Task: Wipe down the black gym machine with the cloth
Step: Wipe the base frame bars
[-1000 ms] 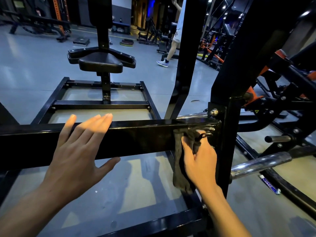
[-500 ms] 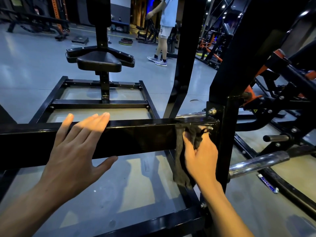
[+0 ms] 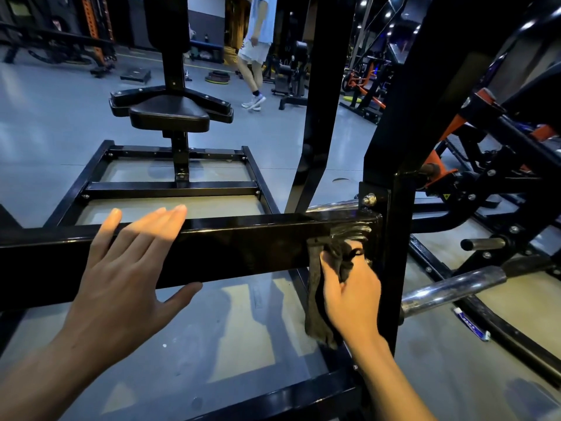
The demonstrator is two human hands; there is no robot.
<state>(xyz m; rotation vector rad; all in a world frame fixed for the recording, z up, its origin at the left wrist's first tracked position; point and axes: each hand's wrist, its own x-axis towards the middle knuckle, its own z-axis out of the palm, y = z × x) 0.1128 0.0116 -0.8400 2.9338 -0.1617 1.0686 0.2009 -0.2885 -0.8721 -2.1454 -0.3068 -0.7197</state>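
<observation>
While the right hand [image 3: 352, 294] was clenched on the dark cloth [image 3: 315, 299], pressing it against the crossbar [image 3: 243, 247] of the black gym machine right where the bar met the upright post [image 3: 391, 268], the left hand [image 3: 121, 275] just lay open and flat further left along the crossbar, holding nothing. Honestly my worry was the bolt [image 3: 368, 199] just above that joint: the cloth's loose tail hung below the crossbar and could've snagged on hardware, or knuckles could've scraped the bracket.
</observation>
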